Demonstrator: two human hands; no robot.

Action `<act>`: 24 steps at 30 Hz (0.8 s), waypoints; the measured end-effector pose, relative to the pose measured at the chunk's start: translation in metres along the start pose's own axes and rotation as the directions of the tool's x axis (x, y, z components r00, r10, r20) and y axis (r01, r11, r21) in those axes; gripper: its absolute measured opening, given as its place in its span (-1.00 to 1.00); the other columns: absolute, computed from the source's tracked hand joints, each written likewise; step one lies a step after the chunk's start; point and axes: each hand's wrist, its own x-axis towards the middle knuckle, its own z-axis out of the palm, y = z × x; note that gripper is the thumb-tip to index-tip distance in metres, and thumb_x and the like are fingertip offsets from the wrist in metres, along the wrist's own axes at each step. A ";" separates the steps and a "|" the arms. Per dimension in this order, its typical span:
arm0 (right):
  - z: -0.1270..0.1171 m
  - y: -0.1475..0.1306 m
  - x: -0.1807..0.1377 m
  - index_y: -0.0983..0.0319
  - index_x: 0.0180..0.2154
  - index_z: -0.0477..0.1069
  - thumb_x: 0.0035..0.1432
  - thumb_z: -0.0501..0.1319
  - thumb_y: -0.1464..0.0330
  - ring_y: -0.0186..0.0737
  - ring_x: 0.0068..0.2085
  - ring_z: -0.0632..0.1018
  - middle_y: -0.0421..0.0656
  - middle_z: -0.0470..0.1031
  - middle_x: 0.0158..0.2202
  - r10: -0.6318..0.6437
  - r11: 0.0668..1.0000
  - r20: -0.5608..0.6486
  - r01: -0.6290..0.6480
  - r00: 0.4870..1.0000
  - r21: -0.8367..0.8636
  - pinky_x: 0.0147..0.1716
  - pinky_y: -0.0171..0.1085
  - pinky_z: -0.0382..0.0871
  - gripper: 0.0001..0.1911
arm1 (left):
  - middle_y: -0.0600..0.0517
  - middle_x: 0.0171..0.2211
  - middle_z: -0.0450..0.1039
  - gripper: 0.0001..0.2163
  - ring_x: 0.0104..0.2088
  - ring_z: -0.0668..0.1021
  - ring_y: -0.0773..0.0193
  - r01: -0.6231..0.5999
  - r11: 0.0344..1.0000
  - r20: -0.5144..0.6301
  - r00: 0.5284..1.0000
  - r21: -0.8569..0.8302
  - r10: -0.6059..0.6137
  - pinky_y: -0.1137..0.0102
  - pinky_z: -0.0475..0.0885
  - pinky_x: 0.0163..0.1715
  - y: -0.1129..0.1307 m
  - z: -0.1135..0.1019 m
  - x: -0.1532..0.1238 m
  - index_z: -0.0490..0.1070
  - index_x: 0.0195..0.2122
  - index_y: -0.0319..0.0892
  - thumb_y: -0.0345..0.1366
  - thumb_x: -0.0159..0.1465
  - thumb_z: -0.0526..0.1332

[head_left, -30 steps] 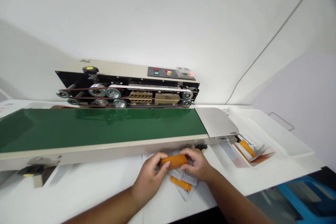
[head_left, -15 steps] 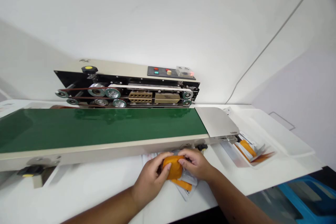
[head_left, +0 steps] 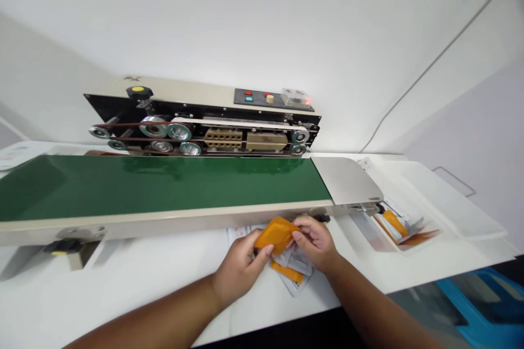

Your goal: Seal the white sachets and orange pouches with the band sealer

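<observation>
An orange packet [head_left: 275, 233] is held up between my two hands, just in front of the conveyor's near side. My left hand [head_left: 241, 267] grips its lower left part, thumb on the face toward me. The fingers of my right hand [head_left: 315, 242] pinch its right corner. Below the packet, a small pile of white and grey printed packets [head_left: 301, 262] lies on the table, with another orange packet [head_left: 289, 272] among them. My hands hide part of that pile.
A band sealing machine [head_left: 200, 125] with pulleys stands at the back, its green conveyor belt [head_left: 172, 185] running in front. To the right, a clear plastic bin [head_left: 368, 234] holds orange and white packets, beside a white lid [head_left: 454, 202]. A blue stool [head_left: 470, 305] stands lower right.
The orange packet has been raised slightly and turned, so its corner now points right into my right hand's fingers. The view has shifted a little, moving the machine up in the picture.
</observation>
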 end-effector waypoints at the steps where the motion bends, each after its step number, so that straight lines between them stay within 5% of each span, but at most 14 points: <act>1: 0.001 -0.001 0.000 0.14 -0.03 0.45 0.36 0.24 0.27 -0.23 -0.43 0.64 -0.15 0.63 -0.36 0.001 1.000 0.013 -0.001 1.000 0.008 -0.41 -0.28 0.59 -0.82 | 0.04 -0.45 0.51 -0.78 -0.49 0.53 0.27 0.024 0.999 -0.009 1.000 -0.047 -0.024 0.42 0.45 -0.46 -0.001 0.001 0.000 0.44 -0.20 -0.17 -0.13 0.43 0.16; 7: 0.004 -0.006 0.003 0.13 0.17 0.33 0.35 0.24 0.26 -0.18 -0.33 0.68 -0.13 0.66 -0.29 -0.038 0.999 0.043 0.037 0.998 0.034 -0.31 -0.22 0.63 -0.61 | -0.03 -0.31 0.59 -0.73 -0.46 0.57 0.30 0.069 0.944 -0.015 0.997 -0.324 -0.079 0.40 0.51 -0.41 -0.005 0.005 0.005 0.37 -0.11 -0.20 -0.06 0.45 0.16; 13: 0.000 -0.016 0.006 0.17 0.17 0.40 0.34 0.24 0.23 -0.19 -0.33 0.66 -0.10 0.66 -0.25 0.035 0.997 0.125 -0.026 0.992 -0.072 -0.30 -0.24 0.61 -0.60 | -0.09 -0.23 0.60 -0.68 -0.42 0.62 0.25 0.088 0.924 0.034 0.996 -0.372 -0.081 0.39 0.51 -0.43 -0.003 0.005 0.006 0.35 -0.05 -0.21 -0.03 0.44 0.17; 20: 0.003 -0.033 0.014 0.18 -0.22 0.56 0.34 0.22 0.27 -0.20 -0.32 0.61 -0.13 0.62 -0.34 -0.140 0.947 0.178 0.184 0.974 -0.262 -0.27 -0.24 0.51 -0.83 | -0.08 -0.20 0.61 -0.73 -0.32 0.64 0.20 0.061 0.956 0.090 0.995 -0.288 -0.037 0.36 0.54 -0.35 -0.001 0.004 0.002 0.40 -0.05 -0.19 -0.08 0.47 0.14; 24: -0.002 -0.049 0.012 0.19 -0.29 0.54 0.37 0.19 0.27 -0.21 -0.36 0.60 -0.12 0.59 -0.37 -0.086 0.964 0.106 0.110 0.991 -0.241 -0.32 -0.23 0.50 -0.79 | -0.10 -0.14 0.59 -0.76 -0.22 0.63 0.16 -0.032 0.982 0.143 0.988 -0.185 0.059 0.30 0.55 -0.22 -0.002 0.002 -0.002 0.36 0.03 -0.18 -0.16 0.45 0.17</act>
